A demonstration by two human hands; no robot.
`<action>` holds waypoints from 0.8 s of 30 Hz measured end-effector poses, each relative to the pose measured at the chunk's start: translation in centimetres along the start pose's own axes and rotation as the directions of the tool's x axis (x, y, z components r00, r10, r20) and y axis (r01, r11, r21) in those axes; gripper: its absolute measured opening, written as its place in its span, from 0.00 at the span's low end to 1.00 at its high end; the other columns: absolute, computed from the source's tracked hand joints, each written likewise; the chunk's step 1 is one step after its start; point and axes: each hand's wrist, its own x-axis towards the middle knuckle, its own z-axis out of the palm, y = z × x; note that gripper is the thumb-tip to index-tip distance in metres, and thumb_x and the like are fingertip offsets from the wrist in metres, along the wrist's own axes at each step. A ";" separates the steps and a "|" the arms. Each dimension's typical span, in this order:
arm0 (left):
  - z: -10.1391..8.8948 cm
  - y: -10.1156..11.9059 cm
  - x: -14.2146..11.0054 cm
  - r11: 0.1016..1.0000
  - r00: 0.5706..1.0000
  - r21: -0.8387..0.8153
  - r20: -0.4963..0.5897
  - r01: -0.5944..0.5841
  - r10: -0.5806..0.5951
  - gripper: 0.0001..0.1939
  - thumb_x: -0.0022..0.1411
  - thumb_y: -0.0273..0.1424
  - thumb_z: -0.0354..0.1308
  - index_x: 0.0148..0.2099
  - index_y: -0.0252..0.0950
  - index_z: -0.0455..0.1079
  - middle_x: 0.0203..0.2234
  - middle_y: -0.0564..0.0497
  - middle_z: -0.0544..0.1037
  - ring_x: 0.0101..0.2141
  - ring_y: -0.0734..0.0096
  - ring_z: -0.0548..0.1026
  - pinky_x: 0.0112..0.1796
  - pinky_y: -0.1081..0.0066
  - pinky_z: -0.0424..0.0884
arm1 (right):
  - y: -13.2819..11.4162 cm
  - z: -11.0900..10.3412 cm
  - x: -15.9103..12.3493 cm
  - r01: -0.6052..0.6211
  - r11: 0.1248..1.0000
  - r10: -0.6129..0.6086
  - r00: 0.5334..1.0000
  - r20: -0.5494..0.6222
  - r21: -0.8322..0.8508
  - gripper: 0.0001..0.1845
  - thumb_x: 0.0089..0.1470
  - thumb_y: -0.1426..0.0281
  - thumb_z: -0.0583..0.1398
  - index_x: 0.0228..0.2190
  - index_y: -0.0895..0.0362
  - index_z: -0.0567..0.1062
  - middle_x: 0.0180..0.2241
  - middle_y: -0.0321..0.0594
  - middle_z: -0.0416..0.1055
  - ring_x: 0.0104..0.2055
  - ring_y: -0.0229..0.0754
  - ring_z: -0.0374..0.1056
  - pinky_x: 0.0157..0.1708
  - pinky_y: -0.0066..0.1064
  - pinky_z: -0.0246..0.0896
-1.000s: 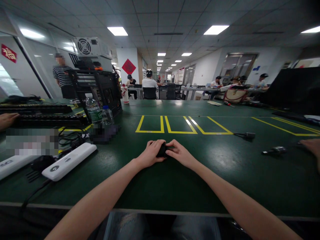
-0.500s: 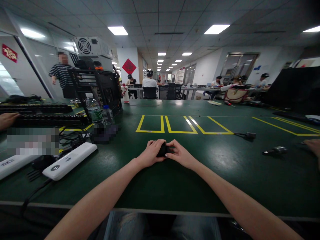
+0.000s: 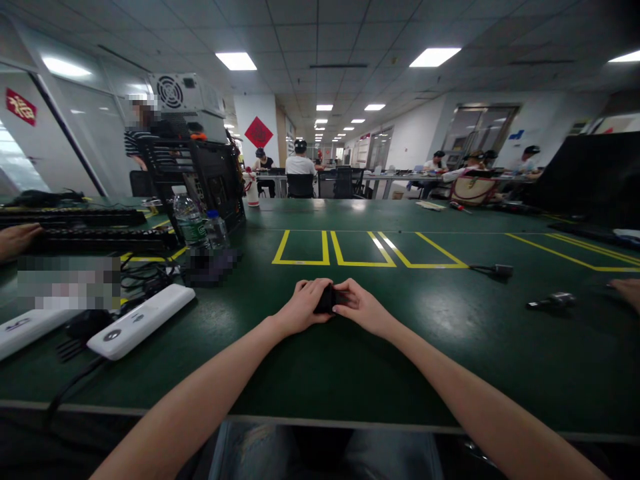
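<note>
Between my two hands, low over the green table (image 3: 320,380), is a small black block-like object (image 3: 325,300); its exact kind does not show. My left hand (image 3: 305,303) wraps round its left side, fingers over the top and thumb along the near edge. From the right, my right hand (image 3: 361,307) pinches at the same object with thumb and fingertips. Much of the object is hidden by my fingers.
Yellow tape outlines (image 3: 300,263) mark the table ahead. A white power strip (image 3: 143,323), bottles (image 3: 189,217) and a black computer case (image 3: 215,180) stand left. Right lie a black-ended cable (image 3: 500,271) and a dark metallic tool (image 3: 553,302). Other people's hands (image 3: 20,241) reach in at both sides.
My hands stay in nearly the same place around the black object, with the right fingers slightly closer to it. The person in stripes at the back left has moved right, behind the computer case.
</note>
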 end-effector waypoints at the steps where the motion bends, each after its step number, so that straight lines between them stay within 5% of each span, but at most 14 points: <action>1: 0.0 0.0 0.0 1.000 1.000 -0.002 0.000 -0.003 0.003 0.30 0.48 0.32 0.57 0.51 0.40 0.48 0.46 0.48 0.62 0.47 0.62 0.61 0.48 0.60 0.50 | 0.0 0.0 -0.1 0.000 1.000 0.000 1.000 0.008 0.009 0.18 0.43 0.72 0.59 0.38 0.55 0.61 0.41 0.38 0.62 0.46 0.40 0.62 0.47 0.39 0.58; 14: -0.1 0.0 0.1 1.000 1.000 -0.020 0.004 0.023 -0.023 0.28 0.49 0.33 0.57 0.51 0.40 0.50 0.46 0.48 0.63 0.47 0.62 0.61 0.48 0.59 0.50 | 0.3 0.0 -0.1 0.004 0.997 -0.007 0.999 -0.031 -0.082 0.15 0.47 0.70 0.56 0.39 0.55 0.61 0.40 0.38 0.63 0.44 0.38 0.62 0.45 0.37 0.58; 20: 0.4 -1.3 0.4 0.985 0.989 -0.088 0.006 0.149 -0.149 0.30 0.48 0.37 0.57 0.52 0.39 0.50 0.45 0.46 0.63 0.46 0.58 0.63 0.46 0.56 0.54 | 1.3 -0.4 0.3 -0.135 0.936 0.087 0.984 -0.159 -0.325 0.15 0.50 0.65 0.52 0.41 0.55 0.64 0.41 0.42 0.65 0.44 0.43 0.62 0.46 0.42 0.54; 24: 0.8 -2.5 0.8 0.950 0.962 -0.153 0.072 0.271 -0.263 0.30 0.48 0.41 0.56 0.51 0.37 0.52 0.42 0.45 0.66 0.42 0.59 0.67 0.42 0.57 0.61 | 1.3 -1.2 0.1 -0.189 0.894 0.116 0.973 -0.198 -0.406 0.24 0.47 0.59 0.54 0.45 0.55 0.62 0.46 0.44 0.61 0.49 0.47 0.57 0.48 0.44 0.51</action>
